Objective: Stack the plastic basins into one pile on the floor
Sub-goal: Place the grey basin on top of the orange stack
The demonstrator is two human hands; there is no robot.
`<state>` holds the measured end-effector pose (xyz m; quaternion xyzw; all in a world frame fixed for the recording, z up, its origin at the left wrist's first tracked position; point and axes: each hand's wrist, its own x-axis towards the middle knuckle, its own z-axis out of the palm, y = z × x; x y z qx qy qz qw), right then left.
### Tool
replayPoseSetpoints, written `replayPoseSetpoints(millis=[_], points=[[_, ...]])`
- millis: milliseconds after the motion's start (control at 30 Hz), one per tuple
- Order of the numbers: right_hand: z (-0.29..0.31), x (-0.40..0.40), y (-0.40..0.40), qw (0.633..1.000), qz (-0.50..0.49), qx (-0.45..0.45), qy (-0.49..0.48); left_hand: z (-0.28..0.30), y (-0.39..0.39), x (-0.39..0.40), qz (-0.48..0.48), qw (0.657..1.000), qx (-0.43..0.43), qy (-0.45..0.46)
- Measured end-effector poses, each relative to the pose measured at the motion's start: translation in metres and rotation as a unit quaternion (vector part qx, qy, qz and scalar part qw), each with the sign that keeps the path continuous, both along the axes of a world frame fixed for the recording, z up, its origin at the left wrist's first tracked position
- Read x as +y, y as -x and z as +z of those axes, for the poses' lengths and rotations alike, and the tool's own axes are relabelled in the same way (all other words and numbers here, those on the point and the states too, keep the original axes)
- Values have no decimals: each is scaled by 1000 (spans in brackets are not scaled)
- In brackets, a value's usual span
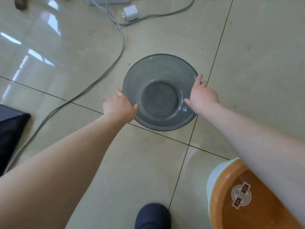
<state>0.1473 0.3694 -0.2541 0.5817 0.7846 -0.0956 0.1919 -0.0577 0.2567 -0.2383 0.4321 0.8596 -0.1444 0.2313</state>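
Note:
A grey translucent basin [159,75] sits upright on the tiled floor in the middle of the view. My left hand [119,107] grips its left rim, thumb over the edge. My right hand [203,95] holds the right rim, fingers spread along the edge. At the bottom right an orange basin [231,192] rests nested inside a white basin [214,174]; my right forearm crosses over and hides part of them.
A grey cable [105,71] runs across the floor left of the grey basin. A white charger plug [131,14] lies at the top. A dark object [9,129] sits at the left edge. My dark shoe [152,215] is at the bottom.

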Motion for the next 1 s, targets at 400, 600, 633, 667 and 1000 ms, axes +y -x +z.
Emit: replayPoseSetpoints(millis=[400, 600, 633, 667, 1000], points=[[89, -18, -80, 983, -145, 106, 23, 89, -66, 2, 63, 993, -54, -88], [193, -74, -207, 972, -213, 98, 27, 174, -183, -29, 7, 992, -112, -55], [203, -85, -228, 970, -222, 91, 29, 180, -202, -34, -2, 992, -118, -51], [210, -97, -248, 969, -232, 85, 31, 184, -220, -41, -12, 991, -122, -49], [191, -197, -357, 948, -294, 97, 74, 174, -320, -125, -61, 994, -92, -16]])
